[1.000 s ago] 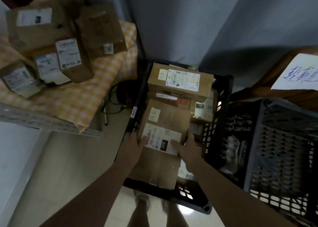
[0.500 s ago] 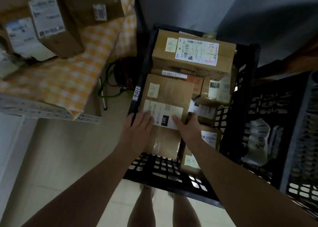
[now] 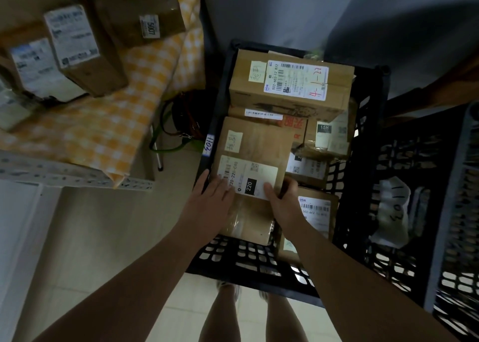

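A brown cardboard parcel (image 3: 255, 144) with a white label marked 220 lies in a black plastic crate (image 3: 248, 261) on the floor. My left hand (image 3: 212, 199) lies flat on its left side, fingers straight over the label's edge. My right hand (image 3: 282, 199) grips its right edge, thumb on the label and fingers curled down the side. Other parcels fill the crate: a large box (image 3: 290, 82) with red writing at the far end, a small one (image 3: 326, 134) marked 15H, and another (image 3: 316, 212) under my right forearm.
A table with a yellow checked cloth (image 3: 124, 124) at the left carries several labelled boxes (image 3: 85, 51). A second black crate (image 3: 425, 212) stands at the right with a white bag inside. Cables (image 3: 181, 124) lie on the floor between table and crate. My legs show below.
The view has tipped down and closer to the crate. Both hands stay on the 220 parcel; my right hand's fingers have curled round its right edge.
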A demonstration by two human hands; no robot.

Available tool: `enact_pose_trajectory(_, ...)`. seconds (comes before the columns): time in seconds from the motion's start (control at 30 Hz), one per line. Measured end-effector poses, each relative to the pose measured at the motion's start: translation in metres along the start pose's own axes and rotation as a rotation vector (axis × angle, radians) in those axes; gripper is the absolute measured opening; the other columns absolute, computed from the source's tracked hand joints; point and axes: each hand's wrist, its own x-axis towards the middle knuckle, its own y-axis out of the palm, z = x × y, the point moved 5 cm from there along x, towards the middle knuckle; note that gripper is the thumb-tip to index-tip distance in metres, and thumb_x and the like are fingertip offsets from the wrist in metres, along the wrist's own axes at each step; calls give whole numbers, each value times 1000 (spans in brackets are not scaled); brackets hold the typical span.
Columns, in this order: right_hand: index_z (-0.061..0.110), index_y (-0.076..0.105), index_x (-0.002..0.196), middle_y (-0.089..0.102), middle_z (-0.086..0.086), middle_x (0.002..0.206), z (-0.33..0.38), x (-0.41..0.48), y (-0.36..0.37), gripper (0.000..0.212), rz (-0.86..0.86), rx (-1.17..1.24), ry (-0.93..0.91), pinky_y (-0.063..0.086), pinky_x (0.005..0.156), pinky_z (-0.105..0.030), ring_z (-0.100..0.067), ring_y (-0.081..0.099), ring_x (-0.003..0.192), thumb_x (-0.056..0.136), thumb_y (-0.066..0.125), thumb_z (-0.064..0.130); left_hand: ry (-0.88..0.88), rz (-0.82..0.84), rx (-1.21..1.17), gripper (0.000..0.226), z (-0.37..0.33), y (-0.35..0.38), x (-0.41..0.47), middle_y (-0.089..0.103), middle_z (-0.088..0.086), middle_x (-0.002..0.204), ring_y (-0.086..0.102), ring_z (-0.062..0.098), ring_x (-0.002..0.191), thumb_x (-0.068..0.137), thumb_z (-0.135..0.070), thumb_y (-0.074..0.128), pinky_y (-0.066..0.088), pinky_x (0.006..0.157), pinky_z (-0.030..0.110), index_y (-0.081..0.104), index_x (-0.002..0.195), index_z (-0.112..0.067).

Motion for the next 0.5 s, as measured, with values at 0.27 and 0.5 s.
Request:
enact_pose_trajectory(0.27, 12, 37, 137, 59, -1, 119, 3, -1, -2, 51, 30, -47, -42, 54, 79, -26, -15, 61, 103, 93, 61, 23, 20, -121, 1, 40, 6, -8, 9, 70, 12, 106, 64, 29, 106, 79, -39, 67, 23, 110, 56, 72, 105, -9)
enact_pose_trajectory(0.5, 9, 37, 141, 60, -9, 124, -13, -12, 7, 53, -51, -274, -17, 52, 88, -39, -28, 60, 110, 95, 56, 27, 28, 138, 141, 50, 10, 9, -3, 57, 3, 134, 42, 29, 134, 88, -48, 56, 5, 111, 59, 59, 129, -20)
